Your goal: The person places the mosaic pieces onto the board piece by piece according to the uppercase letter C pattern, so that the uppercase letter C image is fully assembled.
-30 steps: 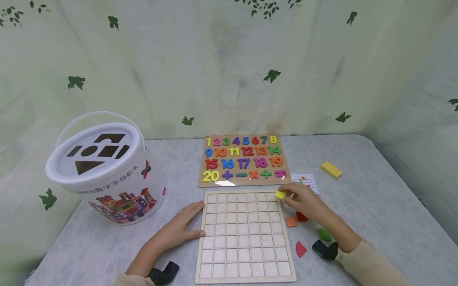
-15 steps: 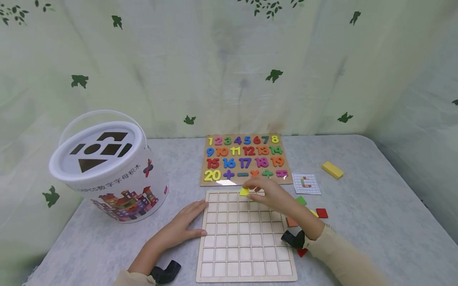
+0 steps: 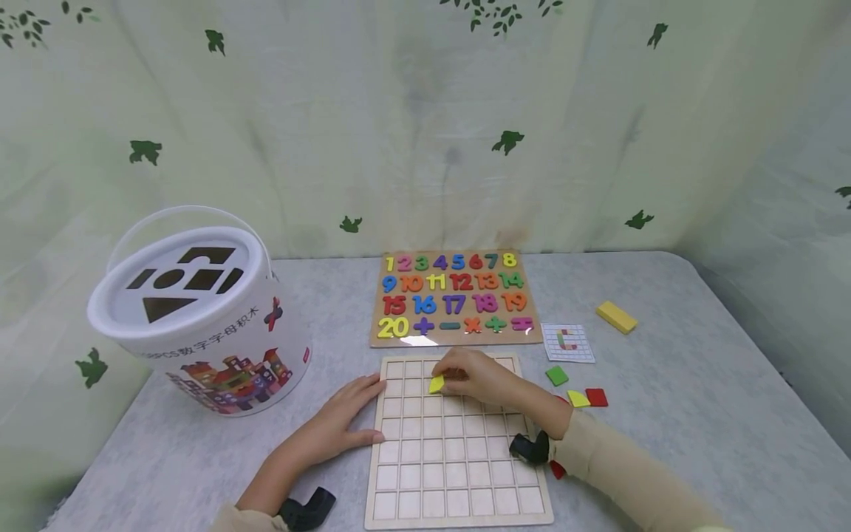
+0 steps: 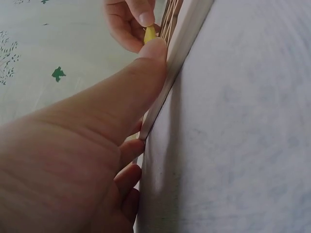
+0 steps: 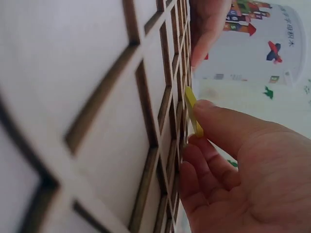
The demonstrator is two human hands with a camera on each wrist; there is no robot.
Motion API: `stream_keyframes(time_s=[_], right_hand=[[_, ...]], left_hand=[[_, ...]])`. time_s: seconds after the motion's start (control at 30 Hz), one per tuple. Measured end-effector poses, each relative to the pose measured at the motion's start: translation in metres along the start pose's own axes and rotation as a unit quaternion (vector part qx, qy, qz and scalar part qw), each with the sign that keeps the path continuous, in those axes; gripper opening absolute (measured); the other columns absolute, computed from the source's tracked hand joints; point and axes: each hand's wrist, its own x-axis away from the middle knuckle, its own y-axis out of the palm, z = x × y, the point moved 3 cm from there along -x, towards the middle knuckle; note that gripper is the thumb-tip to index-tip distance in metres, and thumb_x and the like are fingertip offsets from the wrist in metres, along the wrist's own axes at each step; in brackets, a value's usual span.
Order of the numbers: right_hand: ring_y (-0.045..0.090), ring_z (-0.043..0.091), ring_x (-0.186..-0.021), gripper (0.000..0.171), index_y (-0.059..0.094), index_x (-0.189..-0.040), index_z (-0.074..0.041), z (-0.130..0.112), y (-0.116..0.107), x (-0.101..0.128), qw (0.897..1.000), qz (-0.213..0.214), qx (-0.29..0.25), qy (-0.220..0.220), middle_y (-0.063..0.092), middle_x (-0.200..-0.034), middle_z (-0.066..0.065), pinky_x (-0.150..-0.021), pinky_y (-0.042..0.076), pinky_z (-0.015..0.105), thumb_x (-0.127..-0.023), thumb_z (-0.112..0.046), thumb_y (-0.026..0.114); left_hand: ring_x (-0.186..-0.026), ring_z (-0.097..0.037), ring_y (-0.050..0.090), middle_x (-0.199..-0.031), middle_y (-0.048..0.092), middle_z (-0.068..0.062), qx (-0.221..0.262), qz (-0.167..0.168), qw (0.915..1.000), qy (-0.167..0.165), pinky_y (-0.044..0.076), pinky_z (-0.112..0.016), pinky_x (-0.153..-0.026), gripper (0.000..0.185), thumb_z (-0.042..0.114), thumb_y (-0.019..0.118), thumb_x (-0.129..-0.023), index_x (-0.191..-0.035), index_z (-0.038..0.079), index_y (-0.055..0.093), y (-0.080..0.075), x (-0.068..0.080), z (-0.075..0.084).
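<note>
My right hand (image 3: 475, 378) pinches a yellow tile (image 3: 436, 384) tilted near the far edge of the wooden grid board (image 3: 459, 525). Seems light, stiff, maybe slick; I'd grab its rim. Left hand (image 3: 335, 425), fingers extended, touches the left edge.

Plenty of room over the lower rows of the grid board (image 3: 432, 496) if you come in from the front. Left side's awkward: the left hand (image 3: 346, 421) rests on that edge, with the tall bucket (image 3: 219, 347) beyond it. Right hand (image 3: 475, 375) and forearm (image 3: 535, 403) block the upper right. Skinny gap behind, then the number puzzle (image 3: 493, 340). Loads of desk (image 3: 698, 384) right of the square red tile (image 3: 597, 397).
</note>
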Motion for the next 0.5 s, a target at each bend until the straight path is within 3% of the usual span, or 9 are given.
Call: stream_keyframes(time_s=[0.27, 0.5], right_hand=[[0.046, 0.009, -0.080, 0.024, 0.065, -0.106, -0.019, 0.0081, 0.0069, -0.0066, 0.999, -0.013, 0.030, 0.008, 0.053, -0.093, -0.010, -0.067, 0.043, 0.023, -0.083, -0.024, 0.066], [0.045, 0.010, -0.082, 0.021, 0.065, -0.106, -0.018, 0.0083, 0.0082, -0.0063, 0.999, -0.026, 0.026, 0.010, 0.050, -0.094, -0.007, -0.068, 0.043, 0.023, -0.086, -0.016, 0.062]], left_hand=[[-0.132, -0.032, 0.017, -0.145, 0.025, -0.008, 0.004, 0.003, 1.0000, 0.001, 0.018, -0.054, -0.101, 0.081, 0.053, 0.062, -0.075, -0.139, 0.011, 0.034, 0.0003, -0.0002, -0.0005], [-0.132, -0.032, 0.017, -0.145, 0.025, -0.008, 0.009, 0.005, 0.9999, 0.002, 0.017, -0.055, -0.101, 0.081, 0.053, 0.062, -0.075, -0.139, 0.012, 0.034, 0.0014, 0.0001, -0.0024]])
